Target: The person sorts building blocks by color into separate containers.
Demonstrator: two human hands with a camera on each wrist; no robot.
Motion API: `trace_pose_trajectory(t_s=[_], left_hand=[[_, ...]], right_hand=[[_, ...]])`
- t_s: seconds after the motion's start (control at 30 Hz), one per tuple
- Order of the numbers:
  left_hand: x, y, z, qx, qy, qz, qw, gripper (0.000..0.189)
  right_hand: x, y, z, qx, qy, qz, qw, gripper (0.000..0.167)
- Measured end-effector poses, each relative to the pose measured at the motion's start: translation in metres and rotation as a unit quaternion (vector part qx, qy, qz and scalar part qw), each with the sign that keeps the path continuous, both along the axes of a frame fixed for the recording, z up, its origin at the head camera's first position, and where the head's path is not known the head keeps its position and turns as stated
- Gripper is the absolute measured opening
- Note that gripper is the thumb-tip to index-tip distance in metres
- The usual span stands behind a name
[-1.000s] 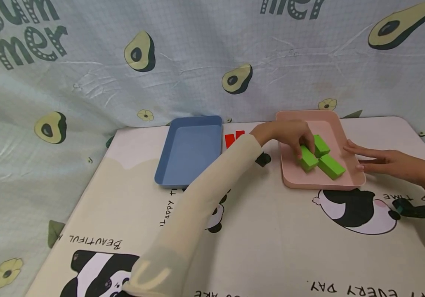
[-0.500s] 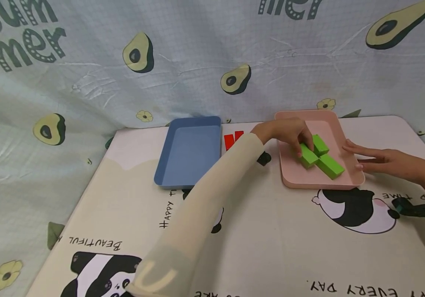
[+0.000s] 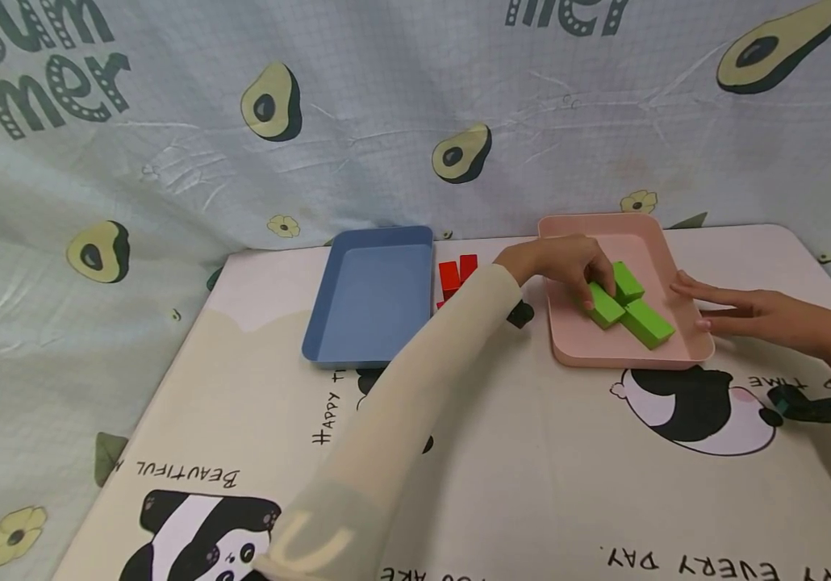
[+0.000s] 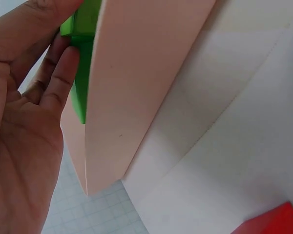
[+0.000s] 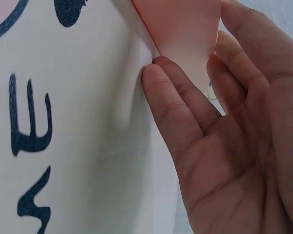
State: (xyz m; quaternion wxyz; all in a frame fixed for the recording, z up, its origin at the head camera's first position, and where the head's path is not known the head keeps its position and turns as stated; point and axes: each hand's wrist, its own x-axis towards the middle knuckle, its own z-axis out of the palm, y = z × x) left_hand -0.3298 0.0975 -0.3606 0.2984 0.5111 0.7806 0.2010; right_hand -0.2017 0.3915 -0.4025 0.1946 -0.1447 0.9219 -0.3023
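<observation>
In the head view, a pink tray (image 3: 568, 339) stands at the back right with green blocks inside. My left hand (image 3: 564, 260) reaches over its left side and pinches a green block (image 3: 607, 308). Close beside it lie a second green block (image 3: 628, 282) and a third green block (image 3: 648, 324). The left wrist view shows the thumb and fingers at the green block (image 4: 85, 17), partly hidden by the tray wall (image 4: 132, 87). My right hand (image 3: 771, 319), fingers extended, touches the tray's right side; the right wrist view shows its fingertips (image 5: 154, 73) low against the wall (image 5: 183, 44).
A blue tray (image 3: 375, 298) stands left of the pink one. Between them are several red blocks (image 3: 449, 277), partly hidden by my left sleeve (image 3: 415, 403). A printed curtain (image 3: 357, 105) hangs behind the table's back edge. A dark strap-like object (image 3: 811, 409) is by the right wrist.
The left forearm has shifted slightly to the right, uncovering a bit more of the red blocks. The pinched green block sits almost as before. The right hand stays against the tray.
</observation>
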Motion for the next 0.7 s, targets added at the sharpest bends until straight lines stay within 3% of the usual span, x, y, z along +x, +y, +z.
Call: trace_pose_trajectory(t_s=[0.53, 0.7], left_hand=[[-0.001, 0.0009, -0.0044, 0.006, 0.033, -0.005, 0.9994, 0.029], [-0.0001, -0.0034, -0.0043, 0.026, 0.025, 0.002, 0.9993, 0.033]], right_hand=[[0.0022, 0.001, 0.0013, 0.006, 0.012, 0.001, 0.9999, 0.066], [0.001, -0.0006, 0.0023, 0.002, 0.004, -0.003, 1.0, 0.067]])
